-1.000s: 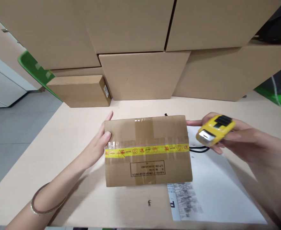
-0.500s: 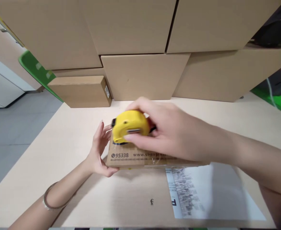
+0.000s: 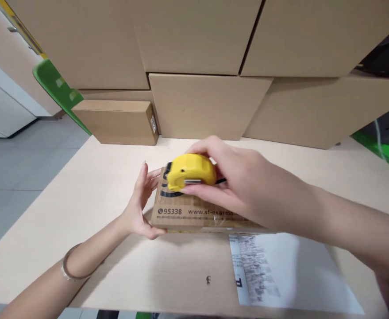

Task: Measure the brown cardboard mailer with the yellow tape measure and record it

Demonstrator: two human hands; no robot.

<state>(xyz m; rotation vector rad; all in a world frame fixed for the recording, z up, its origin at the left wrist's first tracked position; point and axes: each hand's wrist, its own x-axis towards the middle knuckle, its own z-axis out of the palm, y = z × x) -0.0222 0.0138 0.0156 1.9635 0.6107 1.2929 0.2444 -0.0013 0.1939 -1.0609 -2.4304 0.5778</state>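
A flat cardboard box with printed lettering lies on the table under both hands. My left hand grips its left end, with the thumb and fingers spread around the edge. My right hand is closed around a yellow tape measure with a metal clip on its side. The tape measure is over the top of the box, near its left end. I cannot tell whether it touches the cardboard. My right hand and forearm hide the right part of the box.
A white printed sheet lies at the front right of the table. Large cartons are stacked along the back. A smaller brown box stands at the back left, beside a green panel.
My right hand and the tape measure have shifted slightly right, uncovering more of the dark print on the box. The left hand keeps its hold. The camera view has shifted a little.
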